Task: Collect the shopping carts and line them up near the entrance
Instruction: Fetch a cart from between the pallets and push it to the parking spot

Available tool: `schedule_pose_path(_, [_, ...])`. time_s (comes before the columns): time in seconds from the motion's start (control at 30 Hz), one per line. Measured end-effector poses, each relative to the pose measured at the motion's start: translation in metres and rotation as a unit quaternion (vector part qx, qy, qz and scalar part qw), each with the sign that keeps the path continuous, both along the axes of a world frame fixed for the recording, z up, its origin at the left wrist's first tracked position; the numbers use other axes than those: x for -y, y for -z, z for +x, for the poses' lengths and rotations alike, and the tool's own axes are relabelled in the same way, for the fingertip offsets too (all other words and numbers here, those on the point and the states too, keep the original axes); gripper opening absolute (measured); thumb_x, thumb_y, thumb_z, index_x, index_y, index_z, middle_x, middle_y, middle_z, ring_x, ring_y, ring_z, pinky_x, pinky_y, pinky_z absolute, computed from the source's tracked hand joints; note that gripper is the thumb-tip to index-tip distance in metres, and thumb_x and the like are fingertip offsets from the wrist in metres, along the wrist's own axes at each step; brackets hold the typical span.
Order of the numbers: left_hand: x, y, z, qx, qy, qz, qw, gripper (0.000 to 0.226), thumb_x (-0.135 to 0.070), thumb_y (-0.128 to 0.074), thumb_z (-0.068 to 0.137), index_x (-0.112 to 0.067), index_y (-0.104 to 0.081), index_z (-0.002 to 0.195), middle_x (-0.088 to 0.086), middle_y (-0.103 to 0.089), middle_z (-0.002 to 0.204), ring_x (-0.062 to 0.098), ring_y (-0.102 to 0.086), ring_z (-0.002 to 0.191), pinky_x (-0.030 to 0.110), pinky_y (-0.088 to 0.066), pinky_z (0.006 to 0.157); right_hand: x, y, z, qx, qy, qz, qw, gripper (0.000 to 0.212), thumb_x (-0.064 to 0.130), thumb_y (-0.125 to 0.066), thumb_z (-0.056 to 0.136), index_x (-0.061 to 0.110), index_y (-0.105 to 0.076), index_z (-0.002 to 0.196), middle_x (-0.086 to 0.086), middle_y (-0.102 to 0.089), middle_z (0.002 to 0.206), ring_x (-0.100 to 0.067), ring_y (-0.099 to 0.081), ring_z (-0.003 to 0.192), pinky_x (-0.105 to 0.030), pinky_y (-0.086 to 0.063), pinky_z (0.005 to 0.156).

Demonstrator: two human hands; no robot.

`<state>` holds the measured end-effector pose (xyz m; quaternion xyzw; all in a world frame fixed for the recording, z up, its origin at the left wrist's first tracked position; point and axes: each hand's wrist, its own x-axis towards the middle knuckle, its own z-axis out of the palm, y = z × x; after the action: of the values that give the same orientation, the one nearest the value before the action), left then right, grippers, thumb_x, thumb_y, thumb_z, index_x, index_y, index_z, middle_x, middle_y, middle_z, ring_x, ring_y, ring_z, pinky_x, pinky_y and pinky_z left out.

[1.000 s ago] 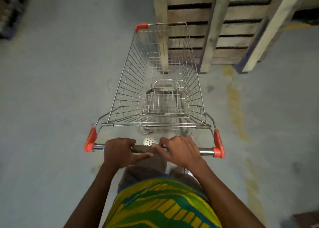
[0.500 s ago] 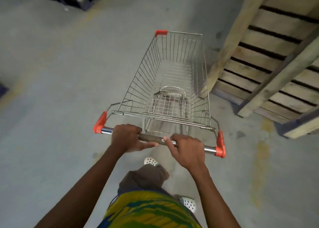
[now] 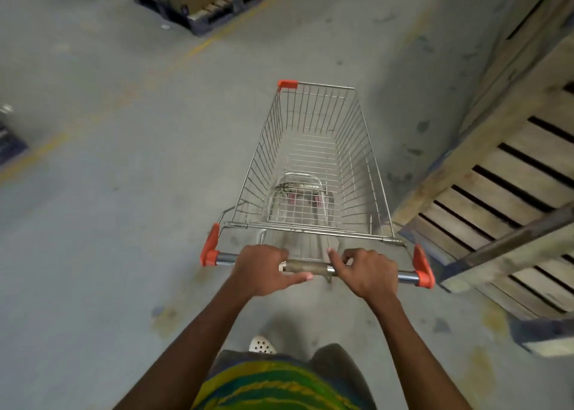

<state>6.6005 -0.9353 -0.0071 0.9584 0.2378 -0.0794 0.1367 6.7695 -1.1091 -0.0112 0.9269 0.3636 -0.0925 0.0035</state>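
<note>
An empty wire shopping cart (image 3: 313, 167) with orange corner caps stands on the grey concrete floor right in front of me. Its metal handle bar (image 3: 307, 267) runs across the lower middle of the view. My left hand (image 3: 264, 270) grips the bar left of its middle, thumb stretched along it. My right hand (image 3: 368, 271) grips the bar right of the middle, with the index finger raised. The cart's basket points ahead and slightly right.
Large wooden pallets (image 3: 503, 192) lean close along the cart's right side. A loaded pallet with cartons (image 3: 202, 3) sits at the far top left. A dark object (image 3: 9, 139) lies at the left edge. A faded yellow line (image 3: 46, 145) crosses the open floor on the left.
The cart and I have turned left away from the wooden pallets, which slid from straight ahead to the right side. Both hands kept their grip on the handle bar.
</note>
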Motion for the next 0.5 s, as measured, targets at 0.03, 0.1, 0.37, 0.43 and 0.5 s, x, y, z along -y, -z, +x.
schedule_pose_path(0.03, [-0.02,-0.004,0.005,-0.016,-0.017,-0.022,0.999,0.09,-0.104,-0.03,0.066,-0.025,-0.068,0.081,-0.008,-0.066,0.071,0.007,-0.06,0.066,0.028,-0.05,0.068,-0.016,0.0,0.011,-0.005,-0.004,0.0,1.0,0.081,0.087,-0.014,0.087,0.034,-0.076,0.089,0.004,-0.071,0.076,-0.022,-0.069,0.079,-0.033,-0.052,0.074])
schedule_pose_path(0.1, [-0.063,-0.01,0.014,-0.07,-0.072,-0.038,0.994,0.093,-0.107,-0.03,0.061,-0.022,-0.065,0.074,-0.006,-0.066,0.071,0.012,-0.063,0.071,0.035,-0.05,0.086,-0.049,0.001,0.034,-0.013,-0.012,0.0,1.0,0.085,0.086,-0.011,0.085,0.032,-0.077,0.091,0.002,-0.073,0.081,-0.023,-0.07,0.083,-0.035,-0.055,0.079])
schedule_pose_path(0.37, [-0.185,-0.014,0.072,-0.087,-0.172,0.014,0.981,0.103,-0.109,-0.013,0.06,-0.024,-0.07,0.069,-0.007,-0.067,0.062,0.006,-0.065,0.07,0.054,-0.022,0.116,-0.201,0.0,0.129,-0.02,-0.077,-0.002,0.997,0.07,0.077,-0.027,0.094,0.029,-0.076,0.104,-0.005,-0.075,0.101,-0.029,-0.069,0.098,-0.036,-0.044,0.077])
schedule_pose_path(0.43, [-0.209,-0.015,0.086,-0.085,-0.194,0.024,0.977,0.104,-0.109,-0.011,0.059,-0.025,-0.07,0.068,-0.007,-0.065,0.059,0.005,-0.065,0.07,0.055,-0.01,0.119,-0.238,-0.001,0.152,-0.024,-0.097,0.009,0.995,0.067,0.074,-0.03,0.094,0.027,-0.077,0.103,-0.008,-0.075,0.099,-0.03,-0.069,0.097,-0.036,-0.04,0.074])
schedule_pose_path(0.5, [-0.235,-0.015,0.104,-0.077,-0.225,0.044,0.97,0.104,-0.11,-0.01,0.058,-0.026,-0.071,0.07,-0.008,-0.064,0.058,0.005,-0.064,0.072,0.055,-0.004,0.121,-0.277,-0.004,0.175,-0.033,-0.117,0.01,0.993,0.064,0.07,-0.032,0.096,0.024,-0.076,0.103,-0.009,-0.075,0.1,-0.031,-0.069,0.097,-0.036,-0.039,0.074])
